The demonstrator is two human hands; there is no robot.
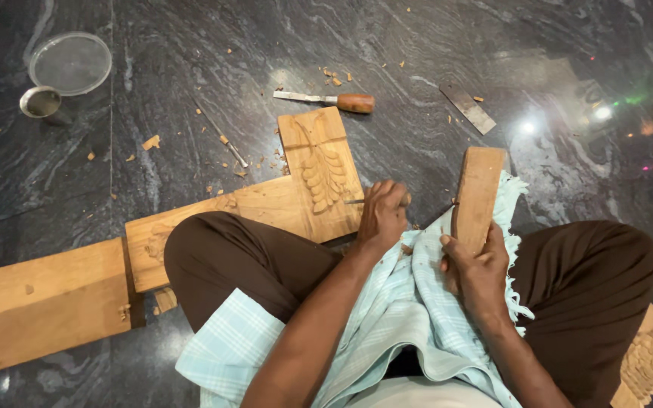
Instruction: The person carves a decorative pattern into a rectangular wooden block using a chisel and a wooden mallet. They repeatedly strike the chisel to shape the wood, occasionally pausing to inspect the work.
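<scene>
I sit cross-legged on a dark stone floor. My left hand [381, 215] is closed around a small chisel [357, 201] whose tip rests on a carved leaf relief in a wooden panel [319, 162]. A flat wooden mallet block [478, 193] stands upright in my right hand [476, 264], just right of the chisel. A light blue checked cloth [417, 295] lies over my lap.
A wooden-handled chisel [326, 100], a thin tool [224, 142] and a flat metal blade [468, 108] lie on the floor beyond the panel. A steel cup [41, 102] and a round lid [70, 63] sit far left. Long planks [39, 302] lie left, another carved piece [648, 363] right.
</scene>
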